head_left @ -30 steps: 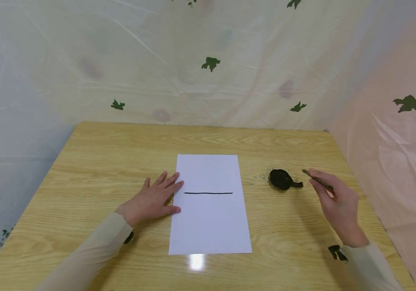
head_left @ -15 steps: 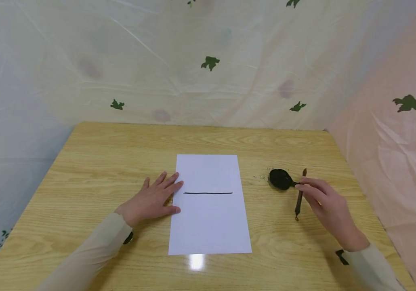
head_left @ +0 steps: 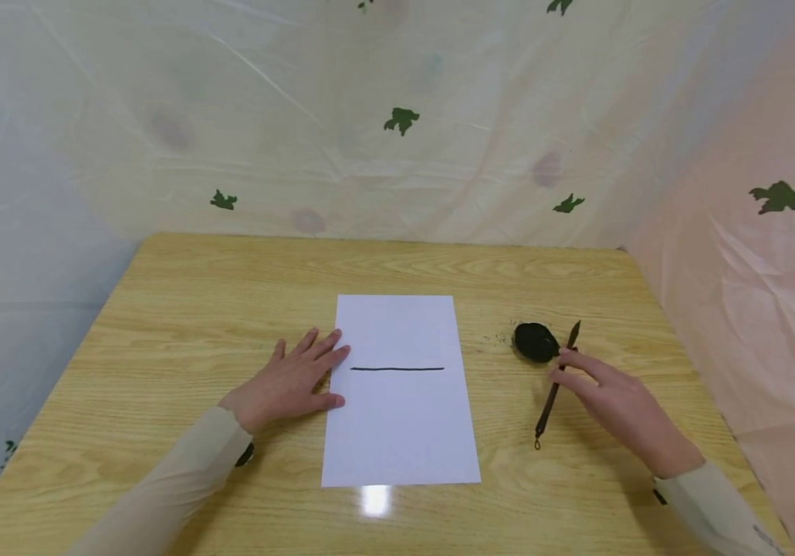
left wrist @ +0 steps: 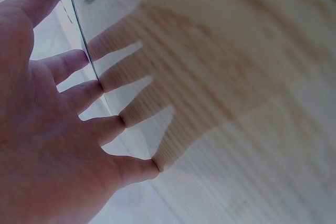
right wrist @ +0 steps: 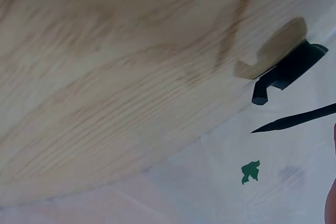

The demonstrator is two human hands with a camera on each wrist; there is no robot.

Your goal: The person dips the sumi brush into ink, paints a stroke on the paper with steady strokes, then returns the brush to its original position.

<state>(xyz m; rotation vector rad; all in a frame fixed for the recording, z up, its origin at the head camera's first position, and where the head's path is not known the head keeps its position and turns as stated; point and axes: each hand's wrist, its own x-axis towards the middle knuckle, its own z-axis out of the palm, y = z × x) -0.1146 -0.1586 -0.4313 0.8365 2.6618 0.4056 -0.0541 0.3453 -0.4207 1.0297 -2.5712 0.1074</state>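
A white sheet of paper [head_left: 400,432] bears one black horizontal line [head_left: 397,369]. My left hand [head_left: 289,386] lies with spread fingers at its left edge, fingertips and thumb on the paper. In the left wrist view the left hand [left wrist: 58,119] touches the glossy tabletop, which mirrors its fingers. My right hand [head_left: 620,405] pinches a dark calligraphy brush [head_left: 549,409] near its middle, bristle tip pointing away, hanging loop toward me. Just beyond the fingers sits a round black ink dish [head_left: 535,342] with a short handle. The right wrist view shows the brush [right wrist: 294,121] apart from the ink dish [right wrist: 294,66].
The wooden table [head_left: 231,278] has a smooth, reflective top. Small dark specks [head_left: 498,338] mark the wood left of the ink dish. Pale cloth [head_left: 300,116] printed with green leaf-like shapes hangs behind the table and at both sides.
My right hand has moved left toward the ink dish. The brush has swung round in its fingers, so its loop end now points toward me and left. The left hand and paper stay put.
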